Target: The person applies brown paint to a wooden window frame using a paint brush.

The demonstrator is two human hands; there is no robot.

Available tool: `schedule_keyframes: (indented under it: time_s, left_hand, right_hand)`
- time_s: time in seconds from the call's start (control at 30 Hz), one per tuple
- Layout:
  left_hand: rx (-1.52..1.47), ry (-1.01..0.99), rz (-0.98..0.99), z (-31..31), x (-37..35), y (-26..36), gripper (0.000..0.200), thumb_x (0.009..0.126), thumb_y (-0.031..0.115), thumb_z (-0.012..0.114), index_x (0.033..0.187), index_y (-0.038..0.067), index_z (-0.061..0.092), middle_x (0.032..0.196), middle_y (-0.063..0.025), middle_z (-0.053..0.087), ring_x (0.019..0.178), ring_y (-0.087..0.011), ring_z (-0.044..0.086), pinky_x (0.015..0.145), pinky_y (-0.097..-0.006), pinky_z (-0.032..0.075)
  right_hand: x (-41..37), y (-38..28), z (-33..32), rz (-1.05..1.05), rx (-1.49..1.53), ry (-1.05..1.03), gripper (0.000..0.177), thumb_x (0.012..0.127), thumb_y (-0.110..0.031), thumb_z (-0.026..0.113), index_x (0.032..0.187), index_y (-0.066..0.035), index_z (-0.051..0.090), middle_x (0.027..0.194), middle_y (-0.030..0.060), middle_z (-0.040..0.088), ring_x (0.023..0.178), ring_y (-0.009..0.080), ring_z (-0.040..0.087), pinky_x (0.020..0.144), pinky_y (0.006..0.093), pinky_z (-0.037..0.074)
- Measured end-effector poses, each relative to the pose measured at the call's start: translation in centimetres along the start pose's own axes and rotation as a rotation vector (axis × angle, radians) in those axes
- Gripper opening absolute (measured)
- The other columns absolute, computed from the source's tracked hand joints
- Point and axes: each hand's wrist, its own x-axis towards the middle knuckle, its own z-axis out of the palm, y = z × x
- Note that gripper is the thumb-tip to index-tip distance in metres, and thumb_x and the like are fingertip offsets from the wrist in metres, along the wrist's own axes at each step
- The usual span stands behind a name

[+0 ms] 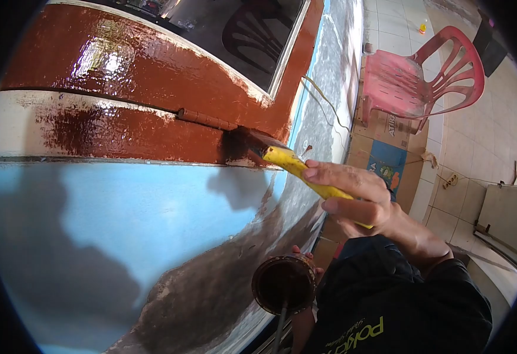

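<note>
My right hand (pixel 356 197) is closed around the yellow handle of a paintbrush (pixel 285 160). The dark, paint-covered bristles press against the lower reddish-brown frame rail (pixel 181 138), just below a hinge (pixel 205 120). Glossy brown paint covers much of the frame, while a pale strip shows at its left end. Lower down, my left hand (pixel 311 262) holds an open paint can (pixel 284 285) from the side, most of its fingers hidden behind the can. Dark paint coats the can's inside, and a thin stick (pixel 281 327) leans out over its rim.
Beneath the frame is a light-blue wall (pixel 211 194) with a bare grey patch. A glass pane (pixel 229 35) sits above. At the right, a red plastic chair (pixel 397 82) stands on flattened cardboard (pixel 409 153) over floor tiles. A thin cable (pixel 329 103) hangs by the wall.
</note>
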Motion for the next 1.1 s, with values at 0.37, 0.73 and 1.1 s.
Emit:
schedule_keyframes:
  time_s: [0.37,0.73,1.1]
  left_hand:
    - [-0.037,0.109,-0.019,0.6,-0.1,0.0,0.063,0.079,0.042,0.072,0.133,0.021,0.049,0.145,-0.0113,0.031,0.128,-0.0364,0.032,0.094,-0.0622,0.040]
    - [0.089,0.038,0.077,-0.2,-0.5,-0.2,0.061,0.078,0.043,0.073,0.131,0.023,0.051,0.145,-0.0109,0.031,0.127,-0.0382,0.033,0.091,-0.0624,0.042]
    - [-0.015,0.024,0.001,0.4,-0.2,-0.2,0.067,0.076,0.043,0.074,0.133,0.021,0.049,0.146,-0.0110,0.029,0.127,-0.0377,0.033,0.092,-0.0631,0.041]
  right_hand:
    - [-1.0,-0.7,0.2,0.020,0.041,-0.056,0.027,0.077,0.004,0.066,0.098,-0.005,0.051,0.106,0.0263,0.061,0.102,0.0416,0.063,0.082,0.0425,0.058]
    - [-1.1,-1.5,-0.2,-0.010,-0.139,0.015,0.025,0.073,-0.010,0.075,0.092,-0.011,0.059,0.115,0.0159,0.063,0.110,0.0302,0.061,0.091,0.0441,0.052]
    - [-1.3,-0.9,0.0,-0.011,-0.093,0.067,0.025,0.076,-0.002,0.070,0.098,-0.007,0.060,0.117,0.0196,0.060,0.108,0.0314,0.061,0.090,0.0431,0.052]
